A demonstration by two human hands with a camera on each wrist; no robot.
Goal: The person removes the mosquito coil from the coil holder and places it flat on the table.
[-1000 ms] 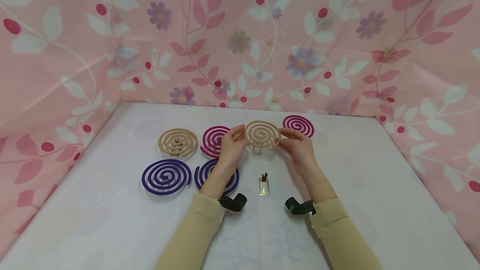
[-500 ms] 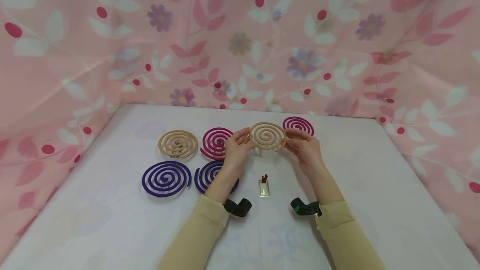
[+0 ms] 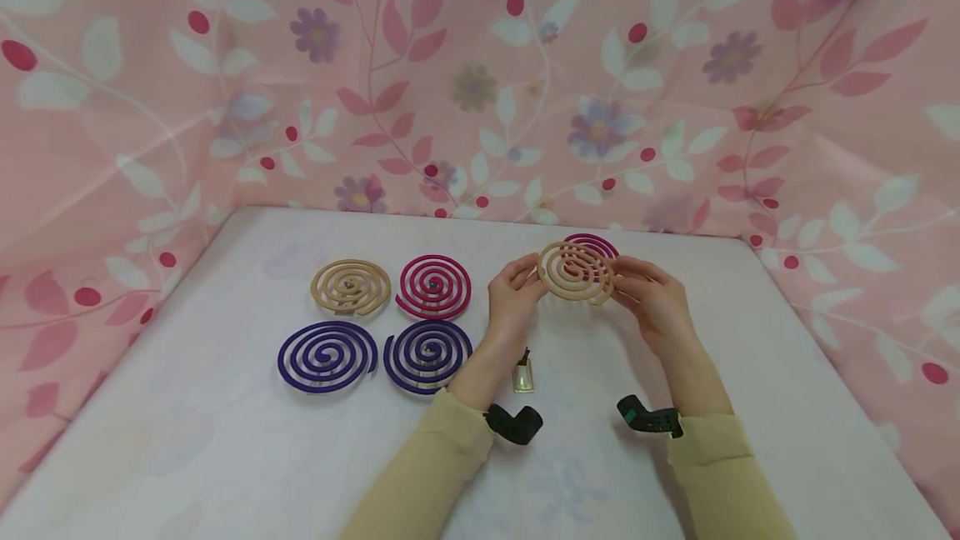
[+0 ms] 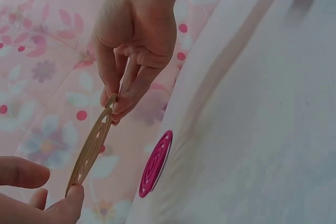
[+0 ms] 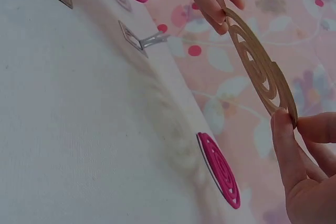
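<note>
A tan mosquito coil (image 3: 573, 272) is held up off the table between both hands. My left hand (image 3: 513, 297) pinches its left rim with fingers and thumb; my right hand (image 3: 657, 303) grips the opposite rim. Seen edge-on in the right wrist view, the tan coil (image 5: 254, 60) is tilted. A pink mosquito coil (image 5: 220, 171) lies flat on the table beyond, partly covered by the tan one in the head view. A small silver stand (image 5: 137, 41) with upright prongs is upright on the table; my left hand hides it in the head view.
Left of my hands, another tan coil (image 3: 350, 285), a pink coil (image 3: 433, 285) and two purple coils, one left (image 3: 327, 355) and one right (image 3: 429, 353), rest on small stands. A brass-coloured stand (image 3: 522, 378) is beside my left forearm. A floral pink cloth (image 3: 480, 90) rises behind the table.
Both hands have carried the tan coil to the right, so it now overlaps the far pink coil. My left hand has uncovered the nearer pink coil and now covers the silver stand.
</note>
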